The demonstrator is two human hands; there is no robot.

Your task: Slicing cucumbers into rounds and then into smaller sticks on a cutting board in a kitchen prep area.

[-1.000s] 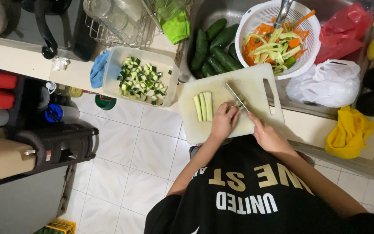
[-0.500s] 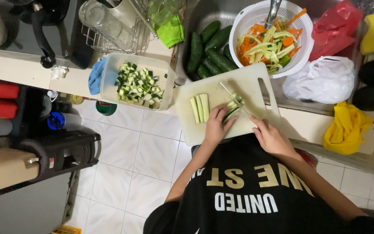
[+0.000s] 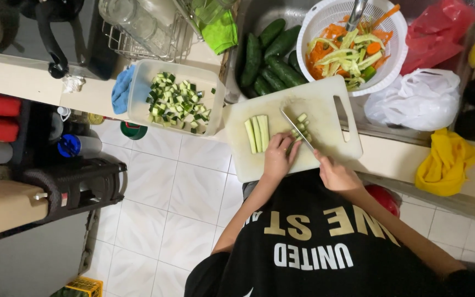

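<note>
- White cutting board (image 3: 325, 99) lies on the counter edge, in front of the person, w/ its handle hole on the right
- Clear tub (image 3: 138, 82) sits just left of the board, touching it or nearly so; it's full of little green cucumber cubes
- Whole cucumbers (image 3: 270, 60) lie in a pile in the sink, just past the far edge of the board
- Right hand (image 3: 336, 175) is at the near right edge of the board, closed tight round the knife handle
- Left hand (image 3: 277, 157) is at the near edge, a bit left of the right hand; fingers are bent down and press on the near end of the strips under the knife (image 3: 299, 127). It is the hand nearer to them
- Knife (image 3: 298, 131) has a long thin blade that runs slanted, from near-right up to far-left, across those strips
- Strips under the knife lie mid board, btwn the 2 hands and just far of the left fingertips; they run near to far, so the blade cuts across them. A few small cut bits lie by the far end
- Spare strips (image 3: 257, 133) lie side by side, left of the left hand, also running near to far; no hand touches them
</note>
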